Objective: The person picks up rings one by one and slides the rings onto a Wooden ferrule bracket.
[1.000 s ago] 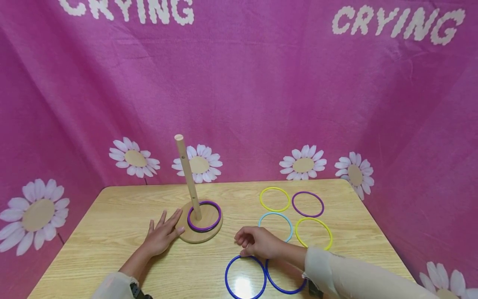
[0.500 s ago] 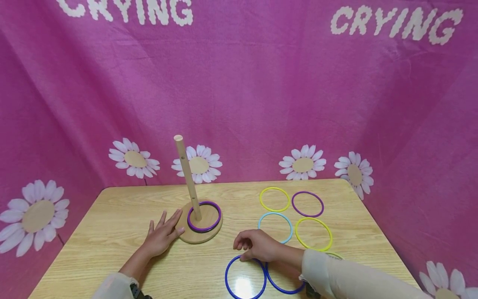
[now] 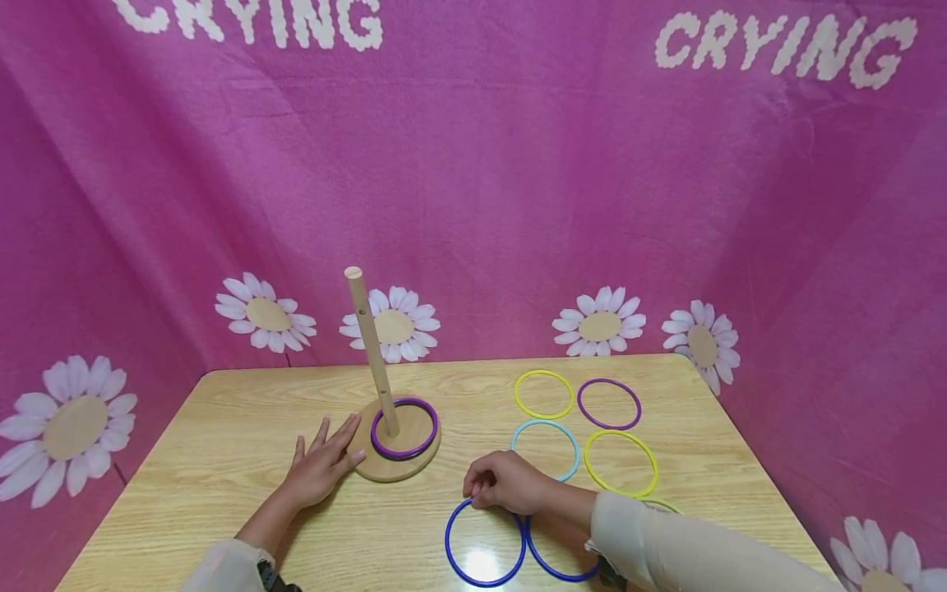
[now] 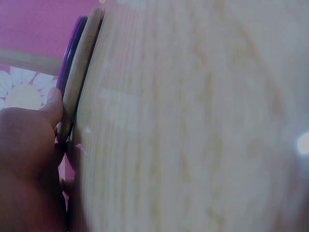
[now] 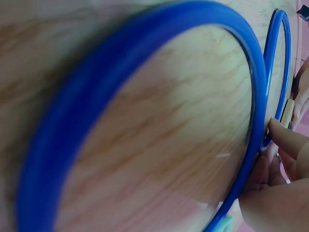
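My left hand point(image 3: 318, 473) lies spread on the table, fingers fairly straight, its thumb and fingertips at the edge of a round wooden base point(image 3: 392, 474). From that base rises a wooden peg point(image 3: 373, 349). A purple ring point(image 3: 436, 423) lies around the peg's foot on top of a dark ring. Thumb and fingers of my right hand point(image 3: 514, 481) pinch the far edge of a blue ring point(image 3: 447, 538), which is tilted up slightly there. Beside it lies a second blue ring point(image 5: 241, 21), large in the right wrist view and partly hidden by my right wrist in the head view.
Right of the peg, a yellow ring point(image 3: 543, 372), a purple ring point(image 3: 610, 381), a light blue ring point(image 3: 543, 423) and another yellow ring point(image 3: 654, 464) lie flat. A yellow-green ring point(image 3: 662, 502) is mostly under my right sleeve. A pink flowered cloth point(image 3: 473, 205) hangs behind the table.
My right hand's fingers have closed onto the blue ring's far edge, and that edge has risen a little. The left hand and the peg have stayed in place.
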Demonstrator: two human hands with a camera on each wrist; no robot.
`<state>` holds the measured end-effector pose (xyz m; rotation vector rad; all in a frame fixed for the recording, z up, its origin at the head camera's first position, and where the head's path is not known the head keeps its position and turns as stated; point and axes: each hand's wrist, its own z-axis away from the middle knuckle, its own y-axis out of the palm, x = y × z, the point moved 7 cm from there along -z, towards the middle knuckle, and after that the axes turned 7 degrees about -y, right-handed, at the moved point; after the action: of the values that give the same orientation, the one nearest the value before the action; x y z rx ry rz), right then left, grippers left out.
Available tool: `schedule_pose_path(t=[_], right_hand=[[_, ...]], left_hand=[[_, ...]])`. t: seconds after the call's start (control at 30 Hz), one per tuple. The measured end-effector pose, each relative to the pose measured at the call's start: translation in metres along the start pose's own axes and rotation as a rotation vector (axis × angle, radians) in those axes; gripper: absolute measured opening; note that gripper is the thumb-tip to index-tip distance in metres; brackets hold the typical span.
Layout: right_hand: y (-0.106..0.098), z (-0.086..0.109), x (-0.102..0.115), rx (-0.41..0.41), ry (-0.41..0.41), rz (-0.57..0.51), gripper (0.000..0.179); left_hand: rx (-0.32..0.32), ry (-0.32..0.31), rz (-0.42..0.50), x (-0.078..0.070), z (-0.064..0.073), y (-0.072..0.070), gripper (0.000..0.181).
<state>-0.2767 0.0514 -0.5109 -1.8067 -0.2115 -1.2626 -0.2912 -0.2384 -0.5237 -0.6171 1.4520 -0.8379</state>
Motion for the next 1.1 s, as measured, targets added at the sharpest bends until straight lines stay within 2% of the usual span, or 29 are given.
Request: schedule_pose_path(t=[0.23,0.47,0.67,1.0,1.1], right_hand=[[0.0,-0.001,0.0,0.004,-0.001,0.042,0.013],[-0.002,-0.004,0.005,0.001,-0.036,0.082,0.012],[-0.004,-0.007,0.005,-0.011,-0.01,0.059,0.012],[-0.008,-0.011,0.003,-0.01,0.029,0.054,0.011],[-0.011,-0.014,0.006,-0.016,0.042,0.005,0.01]], left_hand=[[0.0,0.001,-0.001,0.0,0.0,0.0,0.069],[0.02,-0.03,-0.015,0.002,0.0,0.001,0.069],[0.044,-0.059,-0.025,0.002,-0.001,0.001,0.07],[0.051,-0.065,-0.013,0.002,0.0,0.001,0.07],[0.05,-0.064,-0.015,0.003,0.0,0.001,0.069]])
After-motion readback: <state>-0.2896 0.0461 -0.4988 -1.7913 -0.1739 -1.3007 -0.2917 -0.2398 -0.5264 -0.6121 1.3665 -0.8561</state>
